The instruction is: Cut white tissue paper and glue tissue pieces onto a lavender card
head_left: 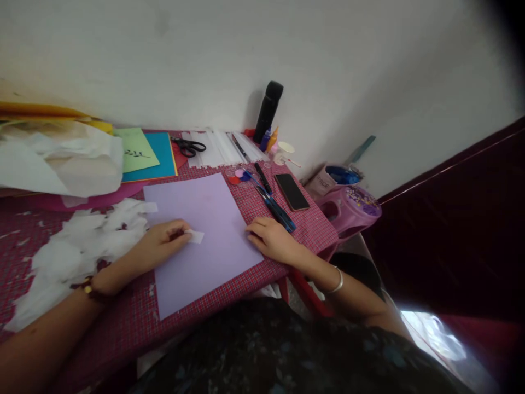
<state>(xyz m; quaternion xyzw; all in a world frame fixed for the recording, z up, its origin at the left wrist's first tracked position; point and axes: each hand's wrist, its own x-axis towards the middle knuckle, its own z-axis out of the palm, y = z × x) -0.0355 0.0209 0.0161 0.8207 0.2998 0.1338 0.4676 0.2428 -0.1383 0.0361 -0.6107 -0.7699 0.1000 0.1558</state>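
Observation:
A light purple sheet of paper [209,257] lies flat on the red checked tablecloth. Over its left part is my left hand [166,241], its fingers pinched on a small white paper strip [196,237] that sticks out to the right. My right hand [268,236] rests at the sheet's right edge, fingers slightly bent and spread, holding nothing. White torn tissue pieces [82,249] are heaped left of the sheet, and one small strip overlaps its upper left corner.
Blue tweezers or cutters [276,209], a black pen [263,178] and a phone [291,191] lie to the right. Behind are scissors [188,146], white strips [213,149], paint bottles [271,139] and a black flask [268,112]. A pink stool [348,213] stands beyond the table.

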